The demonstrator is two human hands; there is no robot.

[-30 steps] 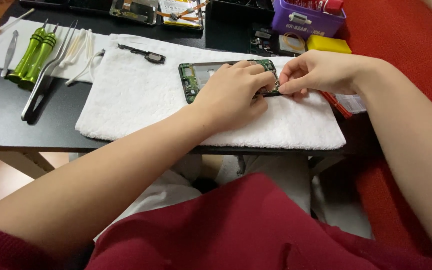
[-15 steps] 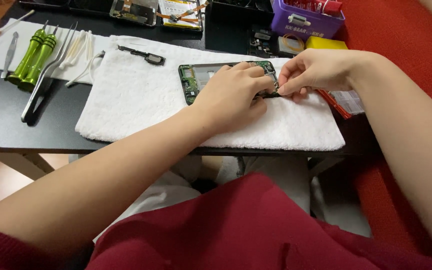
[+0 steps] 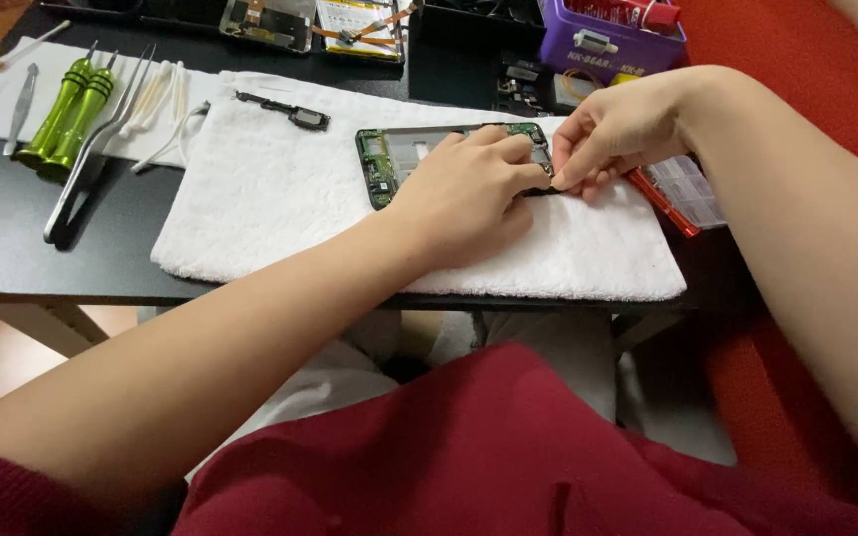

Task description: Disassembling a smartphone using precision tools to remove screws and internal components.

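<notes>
**A:** What does the head view show of the two hands?

**B:** Both meet over an opened phone point(image 3: 399, 159) with its green circuit board bare, lying on a white towel point(image 3: 270, 199) on the black bench point(image 3: 32, 248). The left hand point(image 3: 464, 194) lies palm down across the phone's right half, its grip pressed together at the thumb and forefinger on a small dark part point(image 3: 544, 189) at the phone's lower right corner.

**A:** And the right hand?

**B:** The right hand point(image 3: 618, 129) comes in from the other side, fingertips touching the left grip. Its grip is pinched too, seemingly on that same dark part, though the fingers hide most of it, so I cannot be sure.

**A:** What lies around them?

**B:** Just right of the right grip, a red-edged clear parts box point(image 3: 687, 189) sits half under the wrist. Beyond the grips stands a purple bin point(image 3: 603, 55). Left of the left grip, on the towel, lies a small black strip part point(image 3: 285, 111). Well farther left are two green-handled screwdrivers point(image 3: 67, 119), metal tweezers point(image 3: 91, 164) and white cotton swabs point(image 3: 156, 94).

**A:** And near the viewer?

**B:** A dark red garment point(image 3: 508, 447) below the bench edge.
</notes>
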